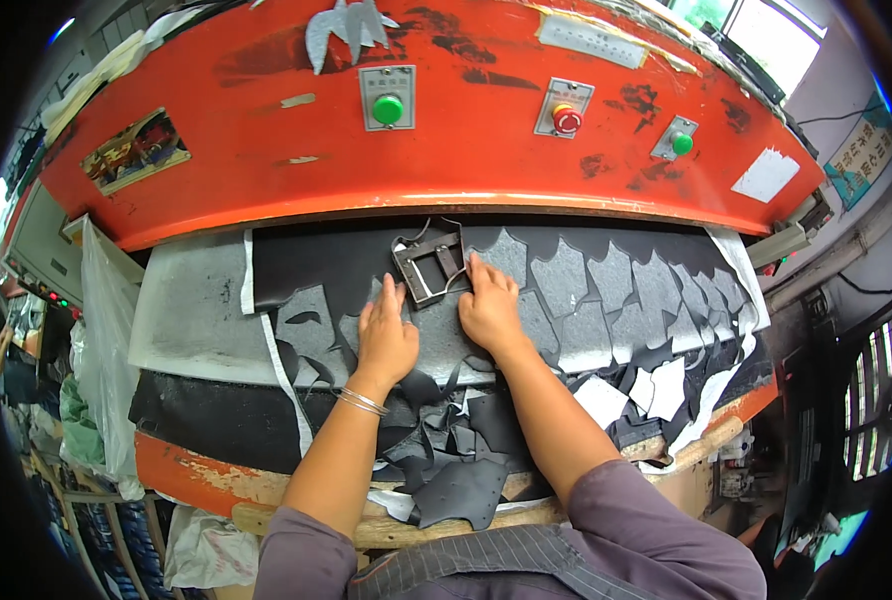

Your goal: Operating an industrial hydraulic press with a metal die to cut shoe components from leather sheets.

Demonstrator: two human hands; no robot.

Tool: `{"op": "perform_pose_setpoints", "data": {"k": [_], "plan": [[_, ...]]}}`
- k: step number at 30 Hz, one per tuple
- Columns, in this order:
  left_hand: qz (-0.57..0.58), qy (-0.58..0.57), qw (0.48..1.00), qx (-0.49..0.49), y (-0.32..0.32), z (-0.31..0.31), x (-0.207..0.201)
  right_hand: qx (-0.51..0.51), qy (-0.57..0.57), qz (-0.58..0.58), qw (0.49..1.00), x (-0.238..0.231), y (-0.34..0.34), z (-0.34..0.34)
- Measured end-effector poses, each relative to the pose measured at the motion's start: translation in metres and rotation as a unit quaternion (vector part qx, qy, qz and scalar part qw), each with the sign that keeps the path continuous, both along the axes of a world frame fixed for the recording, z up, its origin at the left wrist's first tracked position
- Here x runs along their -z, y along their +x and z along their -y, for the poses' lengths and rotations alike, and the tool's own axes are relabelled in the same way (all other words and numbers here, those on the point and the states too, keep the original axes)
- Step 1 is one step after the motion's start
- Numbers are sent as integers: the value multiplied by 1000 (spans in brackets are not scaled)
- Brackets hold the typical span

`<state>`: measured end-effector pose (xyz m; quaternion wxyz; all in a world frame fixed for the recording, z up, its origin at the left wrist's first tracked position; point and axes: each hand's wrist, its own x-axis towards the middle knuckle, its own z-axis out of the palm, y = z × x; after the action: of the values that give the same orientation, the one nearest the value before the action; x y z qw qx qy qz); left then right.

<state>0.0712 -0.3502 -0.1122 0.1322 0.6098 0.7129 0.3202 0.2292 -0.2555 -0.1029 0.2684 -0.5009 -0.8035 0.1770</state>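
The angular dark metal frame lies across the front edge of the wide, flat black sheet, between and just beyond the bare left hand and bare right hand. The sheet lies on the broad grey slab. Behind runs the long orange-red metal beam; in front lie angular black offcuts, angular white scraps to their right.

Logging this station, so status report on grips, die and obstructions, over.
Left grip open beside metal die; right grip at its right edge. Die over black sheet's cut edge. Loose black pieces nearer the body.
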Motion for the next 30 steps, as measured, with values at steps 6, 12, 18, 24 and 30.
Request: {"op": "perform_pose_setpoints", "data": {"k": [6, 12, 18, 24, 30], "plan": [[-27, -17, 999, -13, 5, 1, -7, -3, 42, 22, 999, 0, 0, 3], [-46, -6, 998, -38, 6, -3, -6, -38, 130, 49, 990, -3, -4, 5], [-55, -24, 998, -30, 7, -5, -9, -50, 116, 49, 991, -1, -3, 1], [-15, -51, 998, -19, 5, -11, -16, -36, 25, -4, 999, -6, 5, -7], [141, 124, 978, -95, -18, -25, -84, 96, 109, -396, 907, -119, 94, -78]]}}
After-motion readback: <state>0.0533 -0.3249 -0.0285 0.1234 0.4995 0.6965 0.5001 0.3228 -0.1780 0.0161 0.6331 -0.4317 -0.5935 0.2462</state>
